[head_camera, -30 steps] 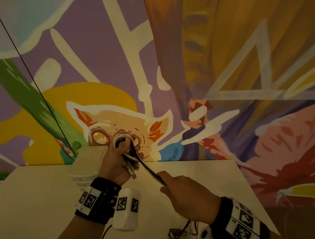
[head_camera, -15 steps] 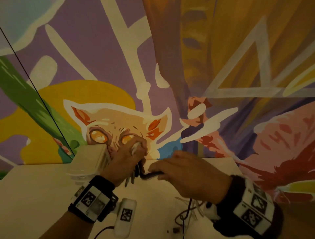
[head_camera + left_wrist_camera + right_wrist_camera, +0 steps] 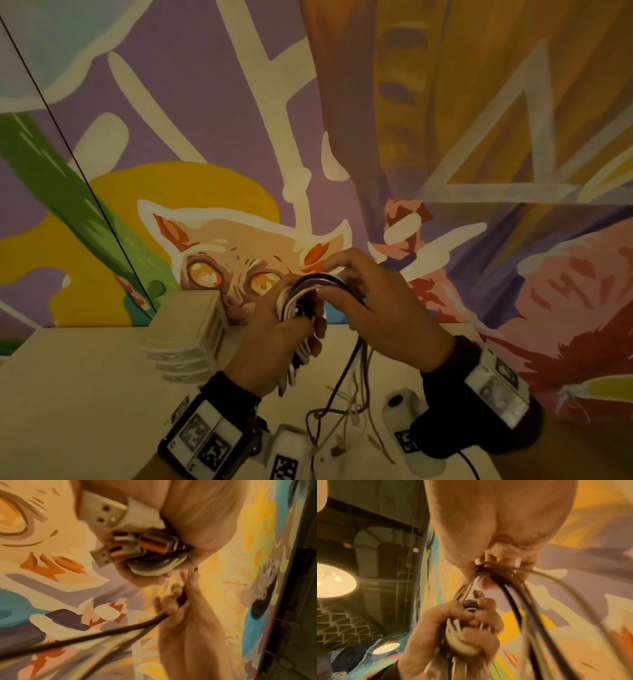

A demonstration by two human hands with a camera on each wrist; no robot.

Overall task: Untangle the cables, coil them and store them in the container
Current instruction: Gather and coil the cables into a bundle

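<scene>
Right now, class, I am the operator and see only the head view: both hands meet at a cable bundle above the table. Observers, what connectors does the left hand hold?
Observer: The left wrist view shows the left hand gripping several USB plugs beside the coil.
Operator: Does the right hand grip anything?
Observer: In the right wrist view, the right hand pinches dark and pale loose strands at its fingertips.
Operator: What is overhead?
Observer: A lit round ceiling lamp, seen from the right wrist.
</scene>
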